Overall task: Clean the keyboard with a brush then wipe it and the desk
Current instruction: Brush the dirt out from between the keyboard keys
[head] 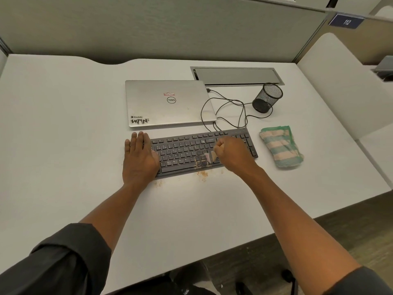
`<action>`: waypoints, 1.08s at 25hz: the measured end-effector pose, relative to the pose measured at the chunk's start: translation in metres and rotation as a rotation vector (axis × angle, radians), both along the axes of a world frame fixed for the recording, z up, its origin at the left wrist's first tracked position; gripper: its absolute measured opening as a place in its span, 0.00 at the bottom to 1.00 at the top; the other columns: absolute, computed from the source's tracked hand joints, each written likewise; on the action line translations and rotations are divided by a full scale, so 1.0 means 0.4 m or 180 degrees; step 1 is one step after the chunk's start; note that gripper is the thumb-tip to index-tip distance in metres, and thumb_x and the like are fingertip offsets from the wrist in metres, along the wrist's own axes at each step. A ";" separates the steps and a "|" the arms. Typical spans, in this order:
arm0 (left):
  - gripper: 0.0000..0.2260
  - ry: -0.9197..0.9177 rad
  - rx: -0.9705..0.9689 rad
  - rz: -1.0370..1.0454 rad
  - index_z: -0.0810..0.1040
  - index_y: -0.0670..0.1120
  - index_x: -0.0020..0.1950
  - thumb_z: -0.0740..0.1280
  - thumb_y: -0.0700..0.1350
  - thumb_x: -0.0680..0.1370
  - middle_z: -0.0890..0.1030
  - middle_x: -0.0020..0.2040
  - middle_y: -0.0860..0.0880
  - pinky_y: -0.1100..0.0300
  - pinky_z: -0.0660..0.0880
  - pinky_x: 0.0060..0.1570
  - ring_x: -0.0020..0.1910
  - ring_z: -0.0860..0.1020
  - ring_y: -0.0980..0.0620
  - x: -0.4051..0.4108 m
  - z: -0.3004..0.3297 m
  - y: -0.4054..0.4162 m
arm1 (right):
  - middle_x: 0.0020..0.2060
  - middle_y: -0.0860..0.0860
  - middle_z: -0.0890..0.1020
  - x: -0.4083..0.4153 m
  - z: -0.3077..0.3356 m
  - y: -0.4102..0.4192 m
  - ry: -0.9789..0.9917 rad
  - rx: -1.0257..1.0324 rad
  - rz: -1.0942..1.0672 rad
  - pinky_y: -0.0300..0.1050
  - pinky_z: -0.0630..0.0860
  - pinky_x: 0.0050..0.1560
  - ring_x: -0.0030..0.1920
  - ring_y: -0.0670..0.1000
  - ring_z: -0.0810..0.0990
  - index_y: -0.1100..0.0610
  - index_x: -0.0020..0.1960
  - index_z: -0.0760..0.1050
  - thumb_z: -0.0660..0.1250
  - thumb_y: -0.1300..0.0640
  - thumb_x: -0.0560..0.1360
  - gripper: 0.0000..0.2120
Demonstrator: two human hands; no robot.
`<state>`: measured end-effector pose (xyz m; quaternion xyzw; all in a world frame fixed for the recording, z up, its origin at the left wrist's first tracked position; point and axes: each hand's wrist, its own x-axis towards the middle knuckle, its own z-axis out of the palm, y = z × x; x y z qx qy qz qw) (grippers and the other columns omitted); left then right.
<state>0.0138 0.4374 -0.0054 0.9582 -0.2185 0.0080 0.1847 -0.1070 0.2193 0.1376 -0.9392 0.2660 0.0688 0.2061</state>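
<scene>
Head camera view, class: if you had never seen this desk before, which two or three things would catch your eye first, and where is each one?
First, the two hands on the dark keyboard: the left hand lies flat on its left end, while the right hand is fisted around a blurred brush over the keys. Next, orange-brown crumbs scattered on the white desk along the keyboard's near edge. A striped folded cloth lies right of the keyboard.

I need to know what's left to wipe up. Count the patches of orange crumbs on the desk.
2. A larger patch lies just in front of the keyboard, near its middle; a smaller one sits beside the left hand. The hands may hide more.
</scene>
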 end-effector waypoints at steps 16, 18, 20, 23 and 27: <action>0.27 0.0039 -0.0033 0.0011 0.59 0.35 0.79 0.58 0.43 0.81 0.62 0.79 0.37 0.45 0.47 0.80 0.81 0.55 0.39 -0.003 0.003 -0.001 | 0.40 0.50 0.80 -0.043 0.016 -0.014 -0.0298 0.0089 -0.0196 0.40 0.68 0.31 0.36 0.47 0.76 0.57 0.49 0.78 0.62 0.57 0.80 0.06; 0.27 0.0021 -0.0044 0.0009 0.59 0.35 0.79 0.59 0.43 0.81 0.62 0.79 0.37 0.45 0.47 0.80 0.81 0.55 0.39 -0.003 0.002 0.000 | 0.41 0.53 0.80 -0.034 0.029 -0.051 -0.0194 -0.0151 -0.0279 0.41 0.70 0.34 0.39 0.52 0.78 0.59 0.49 0.77 0.64 0.59 0.79 0.05; 0.27 0.0006 -0.0055 0.0000 0.60 0.35 0.79 0.59 0.43 0.81 0.63 0.79 0.37 0.44 0.48 0.80 0.80 0.56 0.38 -0.002 0.001 0.001 | 0.42 0.54 0.80 -0.032 0.024 -0.080 -0.0005 -0.0059 -0.0317 0.41 0.69 0.34 0.42 0.53 0.78 0.60 0.51 0.78 0.64 0.62 0.78 0.05; 0.27 -0.0002 -0.0058 -0.0007 0.61 0.35 0.78 0.58 0.43 0.80 0.64 0.78 0.36 0.44 0.48 0.80 0.80 0.56 0.38 -0.001 -0.001 0.002 | 0.47 0.54 0.82 -0.043 -0.005 -0.057 0.0102 0.0213 0.0057 0.36 0.68 0.38 0.45 0.48 0.75 0.59 0.54 0.80 0.62 0.67 0.78 0.10; 0.27 0.0035 -0.0028 -0.0007 0.60 0.35 0.79 0.59 0.43 0.81 0.63 0.79 0.37 0.44 0.48 0.80 0.80 0.55 0.38 -0.003 0.003 -0.001 | 0.44 0.50 0.84 -0.064 -0.008 -0.041 -0.0577 0.0509 -0.0122 0.30 0.69 0.34 0.38 0.43 0.77 0.55 0.48 0.82 0.67 0.64 0.77 0.07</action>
